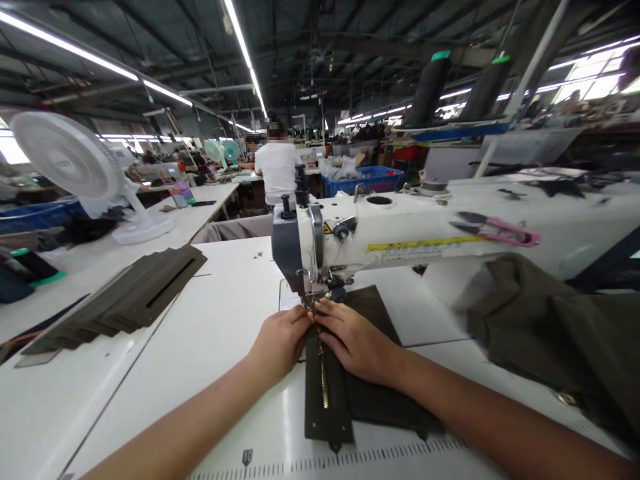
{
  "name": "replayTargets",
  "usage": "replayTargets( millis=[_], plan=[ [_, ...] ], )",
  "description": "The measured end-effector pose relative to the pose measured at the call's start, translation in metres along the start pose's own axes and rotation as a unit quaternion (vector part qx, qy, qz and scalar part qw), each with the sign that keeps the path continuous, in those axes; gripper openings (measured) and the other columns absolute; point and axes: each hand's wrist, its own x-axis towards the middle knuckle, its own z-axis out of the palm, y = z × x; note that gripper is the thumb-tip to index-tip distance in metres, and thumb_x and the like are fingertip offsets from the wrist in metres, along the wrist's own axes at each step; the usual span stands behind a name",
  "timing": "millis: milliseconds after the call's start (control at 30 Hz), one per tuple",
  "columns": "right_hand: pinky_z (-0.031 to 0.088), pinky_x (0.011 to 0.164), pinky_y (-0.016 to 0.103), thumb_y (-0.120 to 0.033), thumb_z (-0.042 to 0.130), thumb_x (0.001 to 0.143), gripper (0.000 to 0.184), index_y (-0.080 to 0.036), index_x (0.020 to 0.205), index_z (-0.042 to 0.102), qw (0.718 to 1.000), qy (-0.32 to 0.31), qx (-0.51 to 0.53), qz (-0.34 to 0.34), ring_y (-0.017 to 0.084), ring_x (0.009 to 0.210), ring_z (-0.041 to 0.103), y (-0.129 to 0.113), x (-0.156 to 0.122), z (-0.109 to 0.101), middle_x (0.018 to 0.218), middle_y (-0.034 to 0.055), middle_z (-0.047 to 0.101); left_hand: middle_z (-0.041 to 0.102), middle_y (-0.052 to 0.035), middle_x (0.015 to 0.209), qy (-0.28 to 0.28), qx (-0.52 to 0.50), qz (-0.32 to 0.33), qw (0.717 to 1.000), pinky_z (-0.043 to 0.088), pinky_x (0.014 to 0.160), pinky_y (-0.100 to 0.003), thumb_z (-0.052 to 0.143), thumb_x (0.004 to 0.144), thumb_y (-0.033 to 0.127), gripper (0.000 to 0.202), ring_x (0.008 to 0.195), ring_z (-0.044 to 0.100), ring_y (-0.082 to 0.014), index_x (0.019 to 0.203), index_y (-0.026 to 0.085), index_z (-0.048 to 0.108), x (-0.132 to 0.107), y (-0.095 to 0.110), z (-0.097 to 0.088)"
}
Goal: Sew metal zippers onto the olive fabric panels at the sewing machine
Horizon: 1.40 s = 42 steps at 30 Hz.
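1. Now, on the far left, a white round-headed desk fan stands on the neighbouring white table, its head turned inward, perhaps for cooling.
2. Next comes a fanned stack of flat dark-olive panels, edges stepped, seemingly so that single pieces lift off easily.
3. Here's the left hand, forearm slanting up from the lower edge, knuckles raised. Its fingers bunch narrowly at the strip's edge, apparently steadying it; pinching or just pressing, I can't tell.
4. Between the hands, a dark-olive strip with a gold-toothed zipper lies lengthwise, its far end at the needle area of the white sewing machine.
5. And the right hand reaches in from the right, palm down, fingers extended over the strip, thumb slightly apart: flat pressure, it seems, not a grip.
6. Partly under that hand sits a wider dark-olive panel.
7. Farther right, pink-handled thread snips rest on the machine arm, presumably for quick reach.
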Motion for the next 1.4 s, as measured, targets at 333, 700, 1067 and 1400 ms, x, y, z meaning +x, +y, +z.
replayTargets(
  millis=[333,700,1067,1400],
  plan=[
    [0.039,0.071,0.034,-0.011,0.057,0.059,0.021,-0.018,0.075,0.045,0.984,-0.016,0.027,0.173,0.02,0.079,0.048,-0.028,0.01,-0.001,0.08,0.0032,0.053,0.059,-0.0105,0.113,0.017,-0.03,0.013,0.999,0.046,0.091,-0.04,0.041,0.074,0.011,0.038,0.105,0.055,-0.0222,0.11,0.017,0.054,-0.017,0.013,-0.012],
    [0.044,0.087,0.037,-0.012,0.045,0.072,0.026,-0.013,0.094,0.059,0.998,0.013,-0.062,0.007,0.023,0.1,0.051,-0.061,-0.036,-0.01,0.104,0.0132,0.058,0.062,-0.0114,0.111,0.016,0.009,0.036,0.999,0.047,0.091,-0.042,0.046,0.075,0.01,0.029,0.103,0.058,-0.0237,0.101,0.013,0.059,-0.028,0.026,-0.011],
    [0.051,0.079,0.033,-0.005,0.036,0.077,0.035,-0.006,0.095,0.066,0.967,0.114,-0.219,-0.065,0.025,0.099,0.057,-0.063,-0.051,0.021,0.107,0.014,0.063,0.063,-0.0102,0.108,0.0,0.02,0.035,0.999,0.046,0.092,-0.04,0.049,0.077,0.009,0.023,0.097,0.06,-0.0203,0.097,0.014,0.059,-0.024,0.023,-0.01],
    [0.048,0.073,0.032,-0.006,0.034,0.084,0.033,-0.011,0.091,0.066,0.969,0.126,-0.203,-0.068,0.02,0.086,0.057,-0.06,-0.049,0.013,0.092,0.0094,0.067,0.064,-0.0095,0.106,0.037,0.022,0.056,0.997,0.049,0.088,-0.04,0.046,0.078,0.01,0.024,0.096,0.061,-0.0202,0.098,0.015,0.058,-0.021,0.019,-0.009]
  ],
)
